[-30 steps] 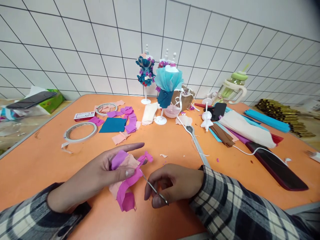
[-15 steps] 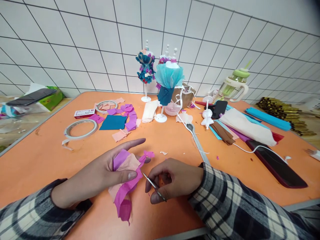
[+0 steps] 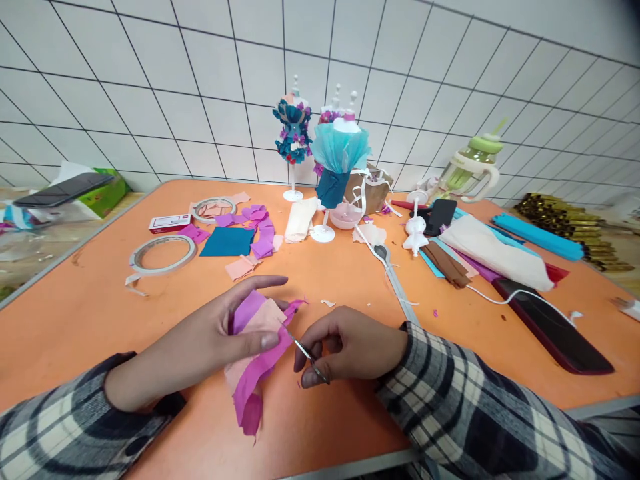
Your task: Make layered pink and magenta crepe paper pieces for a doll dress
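Observation:
Layered crepe paper [image 3: 260,363], purple, peach and magenta, is pinched between thumb and fingers of my left hand [image 3: 225,337]. Its lower end dangles above the orange table [image 3: 190,440]. My right hand [image 3: 345,343] grips small metal scissors [image 3: 306,352], fingers curled round the handles. The scissor tips meet the magenta and peach paper just past my left thumb. Beyond my left hand lie a blue paper square [image 3: 227,241] and folded peach paper pieces [image 3: 242,267].
Behind stand dress forms in blue paper [image 3: 334,190] and in blue with purple flowers [image 3: 293,137]. Tape rolls [image 3: 164,254] lie left. A metal ruler [image 3: 400,290], a dark phone [image 3: 555,333] with a white cable, coloured paper strips [image 3: 495,250] and a green-lidded bottle [image 3: 473,167] are right.
The scissor tips have moved from beside the paper onto its edge. My left hand has shifted slightly, and the magenta strip's upper end now hangs differently. The view has tilted a little.

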Motion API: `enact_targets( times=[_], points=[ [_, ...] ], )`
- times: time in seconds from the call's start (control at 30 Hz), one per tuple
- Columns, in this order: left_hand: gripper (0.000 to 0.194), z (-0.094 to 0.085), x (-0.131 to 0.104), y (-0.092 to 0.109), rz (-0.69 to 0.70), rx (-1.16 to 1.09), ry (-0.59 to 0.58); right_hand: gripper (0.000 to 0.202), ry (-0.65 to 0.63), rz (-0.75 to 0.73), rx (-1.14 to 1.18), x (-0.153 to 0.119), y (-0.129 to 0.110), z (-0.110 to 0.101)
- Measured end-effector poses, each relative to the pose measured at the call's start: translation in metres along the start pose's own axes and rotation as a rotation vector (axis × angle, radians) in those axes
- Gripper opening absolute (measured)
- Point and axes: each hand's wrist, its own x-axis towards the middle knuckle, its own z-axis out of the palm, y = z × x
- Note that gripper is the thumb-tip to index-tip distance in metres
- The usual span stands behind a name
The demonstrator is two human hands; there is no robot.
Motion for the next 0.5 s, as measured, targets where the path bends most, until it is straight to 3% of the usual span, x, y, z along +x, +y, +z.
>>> enact_targets(
  times=[0.1, 0.23, 0.5],
  points=[
    [0.044, -0.0028, 0.0015, 0.0041, -0.059, -0.039, -0.016, 0.033, 0.034, -0.009, 0.001, 0.0007, -0.0012, 0.0014],
    [0.033, -0.0047, 0.0006, 0.0068, -0.153, -0.234, -0.267, 0.032, 0.069, -0.004, -0.028, 0.0019, -0.0026, 0.0047],
    [0.036, -0.0011, 0.0025, -0.0026, -0.160, -0.236, -0.214, 0.033, 0.036, 0.014, -0.001, 0.0001, -0.0014, 0.0063]
  ],
)
